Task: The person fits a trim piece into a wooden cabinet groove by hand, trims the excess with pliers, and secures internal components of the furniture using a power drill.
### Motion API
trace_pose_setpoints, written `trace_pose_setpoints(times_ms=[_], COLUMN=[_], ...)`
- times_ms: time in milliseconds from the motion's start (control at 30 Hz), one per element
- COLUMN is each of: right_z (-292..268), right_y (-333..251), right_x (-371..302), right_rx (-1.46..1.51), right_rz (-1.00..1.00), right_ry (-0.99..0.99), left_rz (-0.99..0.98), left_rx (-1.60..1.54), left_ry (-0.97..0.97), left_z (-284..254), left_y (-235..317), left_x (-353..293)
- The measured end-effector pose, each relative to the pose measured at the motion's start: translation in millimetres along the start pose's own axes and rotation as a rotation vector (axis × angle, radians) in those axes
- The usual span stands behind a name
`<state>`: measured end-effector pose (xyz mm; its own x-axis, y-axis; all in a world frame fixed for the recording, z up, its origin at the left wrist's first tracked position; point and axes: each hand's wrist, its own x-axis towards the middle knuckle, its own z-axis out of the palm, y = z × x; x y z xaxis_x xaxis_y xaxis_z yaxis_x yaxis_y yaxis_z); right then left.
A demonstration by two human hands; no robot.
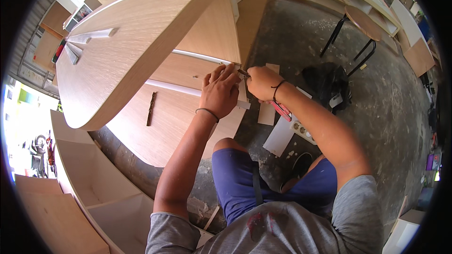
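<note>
My right hand [262, 83] is closed round a slim dark tool [243, 72], whose tip points at the edge of a wood-grain panel. Right beside it, my left hand [221, 89] rests at that same edge with bent fingers pressed together. Whatever its fingertips may pinch is hidden. Both hands are over the lower wood-grain panel [183, 122], which has pale strips across it. A dark twist drill bit [151, 108] lies there, left of my left hand. A small metal fitting [195, 76] sits further up the panel.
A large rounded wood-grain board [136, 33] rises at the upper left. Below my right wrist is a red object [281, 111], near a white power strip [302, 131]. A black bag [327, 84] and a stool [361, 22] stand right; a white cabinet carcass [99, 178] lies lower left.
</note>
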<state>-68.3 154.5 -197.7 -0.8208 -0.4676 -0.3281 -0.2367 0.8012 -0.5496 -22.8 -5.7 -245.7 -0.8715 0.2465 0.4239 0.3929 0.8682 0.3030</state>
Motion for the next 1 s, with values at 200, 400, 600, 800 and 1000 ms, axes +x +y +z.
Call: trace_pose_setpoints(times_ms=[200, 400, 600, 800, 1000], right_z=[0.9, 20.7, -0.6, -26.9, 143.4], right_y=[1.2, 20.4, 14.1, 31.5, 176.1], right_x=[1.7, 3.3, -12.0, -6.6, 28.4], right_rx=[0.255, -0.195, -0.227, -0.067, 0.813], right_rz=[0.113, -0.243, -0.193, -0.203, 0.315], right_ry=[-0.055, 0.314, 0.3, 0.307, 0.117], left_rz=[0.002, -0.005, 0.013, 0.008, 0.017], left_rx=[-0.01, -0.003, -0.021, 0.01, -0.015], left_ry=[0.009, 0.006, 0.002, -0.013, -0.004], left_z=[2.0, 1.6, 0.4, -0.9, -1.3], left_y=[-1.0, -4.7, 0.4, -3.8, 1.2], left_x=[0.5, -1.4, 1.5, -2.1, 2.2])
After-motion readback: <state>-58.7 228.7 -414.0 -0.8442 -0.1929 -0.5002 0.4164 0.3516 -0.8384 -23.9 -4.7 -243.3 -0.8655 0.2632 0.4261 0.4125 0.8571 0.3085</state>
